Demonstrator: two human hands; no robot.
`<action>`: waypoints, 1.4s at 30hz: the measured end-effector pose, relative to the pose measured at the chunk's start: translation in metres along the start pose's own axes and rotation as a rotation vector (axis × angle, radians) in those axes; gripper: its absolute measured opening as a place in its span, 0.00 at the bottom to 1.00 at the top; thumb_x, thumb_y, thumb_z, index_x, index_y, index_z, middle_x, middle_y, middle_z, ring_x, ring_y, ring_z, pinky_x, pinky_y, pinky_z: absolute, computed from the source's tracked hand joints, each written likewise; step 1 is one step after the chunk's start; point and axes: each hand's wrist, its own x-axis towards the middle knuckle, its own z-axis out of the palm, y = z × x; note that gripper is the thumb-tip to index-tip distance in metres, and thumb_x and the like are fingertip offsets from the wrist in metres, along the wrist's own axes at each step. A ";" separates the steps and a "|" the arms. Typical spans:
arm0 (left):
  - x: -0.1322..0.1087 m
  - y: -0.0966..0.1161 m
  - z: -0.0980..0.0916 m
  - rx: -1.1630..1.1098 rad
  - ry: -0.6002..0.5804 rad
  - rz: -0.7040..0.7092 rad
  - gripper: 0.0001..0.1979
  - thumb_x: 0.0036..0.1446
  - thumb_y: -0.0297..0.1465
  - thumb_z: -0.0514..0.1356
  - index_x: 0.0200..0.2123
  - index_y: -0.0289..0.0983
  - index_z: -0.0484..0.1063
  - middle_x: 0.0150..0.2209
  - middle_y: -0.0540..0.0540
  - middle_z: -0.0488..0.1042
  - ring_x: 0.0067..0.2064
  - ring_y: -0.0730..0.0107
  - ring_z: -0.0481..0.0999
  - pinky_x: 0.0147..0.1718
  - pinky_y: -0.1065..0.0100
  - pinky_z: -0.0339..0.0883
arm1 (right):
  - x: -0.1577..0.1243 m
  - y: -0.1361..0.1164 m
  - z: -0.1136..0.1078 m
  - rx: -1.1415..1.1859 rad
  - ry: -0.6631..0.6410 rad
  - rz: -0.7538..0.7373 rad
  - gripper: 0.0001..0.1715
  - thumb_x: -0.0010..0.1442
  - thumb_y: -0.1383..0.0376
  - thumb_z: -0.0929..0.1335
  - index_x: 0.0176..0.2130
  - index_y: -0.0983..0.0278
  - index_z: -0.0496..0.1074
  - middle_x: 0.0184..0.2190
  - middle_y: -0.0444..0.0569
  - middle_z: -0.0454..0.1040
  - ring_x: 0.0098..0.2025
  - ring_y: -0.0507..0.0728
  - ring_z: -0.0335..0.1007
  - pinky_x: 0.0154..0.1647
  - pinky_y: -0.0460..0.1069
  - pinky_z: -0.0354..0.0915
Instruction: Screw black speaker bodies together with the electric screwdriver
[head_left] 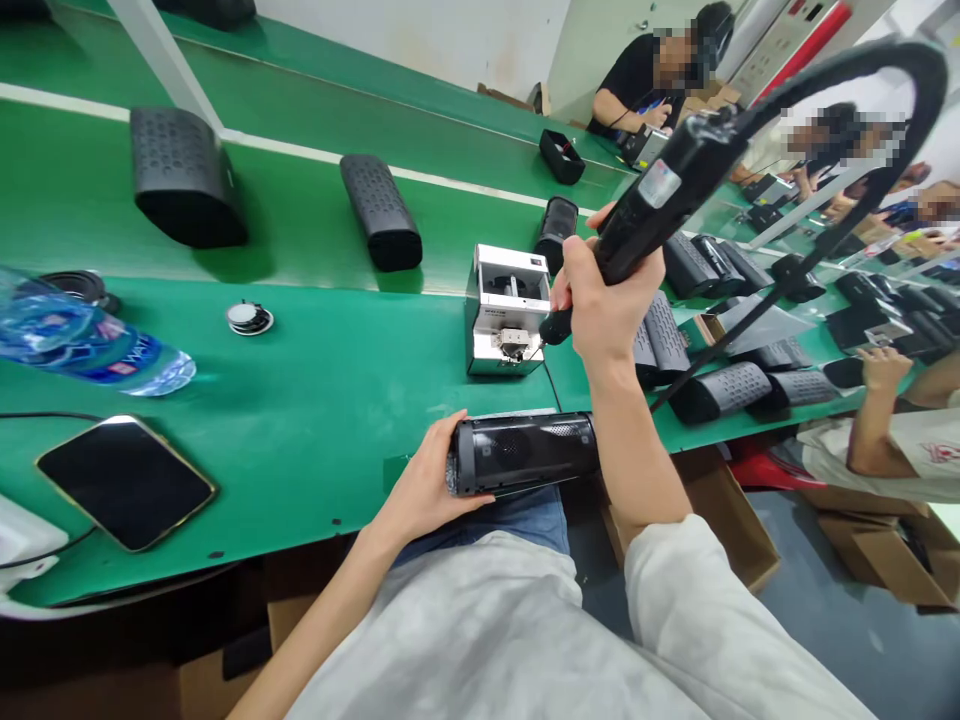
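My right hand (604, 295) is wrapped round a black electric screwdriver (664, 185), held at a slant with its cable end up to the right. The screwdriver's tip is at the front of a small silver screw feeder (491, 312) on the green bench; whether they touch is too small to tell. In my left hand (424, 480) is the left end of a glossy black speaker housing (529, 447), lying on its side at the bench's front edge. My right forearm covers the housing's far right end.
Several black textured housings (382, 212) stand around the bench (345, 370). At left are a water bottle (112, 345), a phone (126, 482) and a small round part (250, 318). The screwdriver's thick cable (795, 285) loops at right. Co-workers (637, 90) sit further along.
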 end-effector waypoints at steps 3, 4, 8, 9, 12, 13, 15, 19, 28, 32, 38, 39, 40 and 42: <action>0.000 0.000 0.000 0.003 0.002 0.008 0.57 0.57 0.43 0.79 0.79 0.49 0.47 0.73 0.32 0.64 0.74 0.35 0.71 0.72 0.35 0.69 | -0.002 -0.017 -0.019 0.020 -0.009 0.023 0.20 0.67 0.51 0.80 0.44 0.54 0.70 0.21 0.32 0.60 0.14 0.49 0.58 0.15 0.47 0.60; 0.000 0.000 0.000 0.003 0.005 0.011 0.57 0.57 0.43 0.79 0.79 0.49 0.47 0.73 0.33 0.64 0.74 0.35 0.71 0.72 0.35 0.69 | -0.002 -0.024 -0.026 0.025 -0.017 0.034 0.17 0.67 0.54 0.80 0.44 0.54 0.71 0.21 0.32 0.60 0.14 0.49 0.57 0.15 0.47 0.60; 0.001 -0.001 -0.001 0.007 0.009 0.025 0.57 0.58 0.44 0.78 0.79 0.48 0.47 0.73 0.33 0.65 0.74 0.36 0.71 0.71 0.36 0.70 | -0.002 -0.052 -0.051 -0.032 -0.022 0.071 0.14 0.67 0.60 0.79 0.44 0.54 0.72 0.20 0.33 0.60 0.15 0.51 0.57 0.15 0.49 0.58; 0.001 -0.001 -0.002 0.010 0.008 0.027 0.57 0.58 0.44 0.78 0.79 0.48 0.47 0.73 0.33 0.65 0.74 0.36 0.71 0.71 0.36 0.70 | -0.002 -0.058 -0.054 -0.058 -0.015 0.078 0.15 0.67 0.58 0.79 0.44 0.53 0.71 0.20 0.33 0.59 0.15 0.51 0.56 0.15 0.49 0.58; 0.002 -0.001 -0.002 0.021 0.009 0.030 0.57 0.58 0.45 0.78 0.79 0.48 0.48 0.72 0.33 0.67 0.73 0.36 0.73 0.70 0.37 0.72 | -0.005 -0.070 -0.060 -0.078 -0.005 0.087 0.15 0.67 0.57 0.79 0.45 0.52 0.71 0.21 0.34 0.59 0.15 0.51 0.56 0.15 0.49 0.57; 0.003 0.000 -0.002 0.024 0.011 0.031 0.57 0.58 0.45 0.78 0.79 0.48 0.48 0.72 0.33 0.68 0.72 0.36 0.73 0.70 0.37 0.72 | -0.006 -0.072 -0.061 -0.067 0.000 0.084 0.15 0.67 0.57 0.79 0.44 0.52 0.72 0.21 0.34 0.59 0.15 0.50 0.55 0.15 0.48 0.57; 0.003 0.000 -0.002 0.028 0.016 0.032 0.57 0.58 0.45 0.78 0.79 0.47 0.48 0.72 0.33 0.68 0.72 0.37 0.74 0.70 0.38 0.72 | -0.007 -0.075 -0.062 -0.044 0.010 0.082 0.13 0.67 0.59 0.79 0.43 0.53 0.73 0.21 0.34 0.60 0.14 0.50 0.55 0.14 0.48 0.56; 0.002 0.001 -0.002 0.029 0.015 0.024 0.57 0.58 0.46 0.78 0.79 0.47 0.48 0.72 0.33 0.68 0.72 0.37 0.74 0.70 0.38 0.72 | -0.009 -0.078 -0.065 -0.001 -0.009 0.085 0.14 0.64 0.62 0.80 0.43 0.53 0.75 0.20 0.34 0.60 0.14 0.50 0.53 0.12 0.48 0.54; 0.002 0.001 -0.003 0.031 0.006 0.017 0.57 0.58 0.45 0.78 0.79 0.47 0.47 0.72 0.33 0.68 0.72 0.38 0.74 0.70 0.39 0.72 | -0.008 -0.066 -0.064 0.206 -0.269 0.043 0.16 0.61 0.65 0.79 0.46 0.50 0.75 0.19 0.30 0.58 0.10 0.47 0.43 0.06 0.45 0.50; 0.002 0.002 -0.003 0.029 -0.001 0.013 0.56 0.59 0.45 0.78 0.79 0.47 0.47 0.72 0.34 0.67 0.73 0.38 0.73 0.71 0.39 0.72 | -0.006 -0.066 -0.061 0.288 -0.361 0.034 0.15 0.64 0.65 0.78 0.47 0.53 0.73 0.20 0.30 0.58 0.10 0.46 0.44 0.08 0.43 0.51; 0.002 0.003 -0.003 0.026 -0.007 0.010 0.57 0.59 0.44 0.77 0.79 0.48 0.46 0.72 0.33 0.67 0.73 0.37 0.73 0.70 0.37 0.72 | -0.005 -0.065 -0.061 0.278 -0.424 0.066 0.16 0.63 0.66 0.79 0.47 0.53 0.74 0.19 0.30 0.60 0.10 0.47 0.47 0.07 0.44 0.53; 0.002 0.003 -0.004 0.025 -0.009 0.011 0.57 0.59 0.44 0.77 0.79 0.48 0.46 0.72 0.33 0.67 0.72 0.37 0.73 0.70 0.37 0.72 | -0.005 -0.064 -0.062 0.280 -0.443 0.068 0.16 0.63 0.66 0.79 0.46 0.53 0.75 0.19 0.31 0.61 0.10 0.47 0.47 0.07 0.44 0.53; 0.002 0.003 -0.004 0.024 -0.009 0.009 0.56 0.59 0.44 0.77 0.79 0.48 0.46 0.72 0.33 0.67 0.72 0.37 0.73 0.70 0.36 0.72 | -0.005 -0.063 -0.062 0.276 -0.460 0.079 0.15 0.63 0.65 0.79 0.46 0.52 0.75 0.19 0.31 0.63 0.09 0.47 0.47 0.07 0.44 0.54; 0.002 0.003 -0.004 0.020 -0.012 0.005 0.57 0.59 0.44 0.78 0.79 0.48 0.46 0.72 0.33 0.67 0.72 0.36 0.73 0.70 0.36 0.72 | -0.004 -0.063 -0.063 0.256 -0.462 0.118 0.15 0.64 0.65 0.79 0.46 0.52 0.75 0.19 0.31 0.64 0.09 0.48 0.47 0.06 0.45 0.55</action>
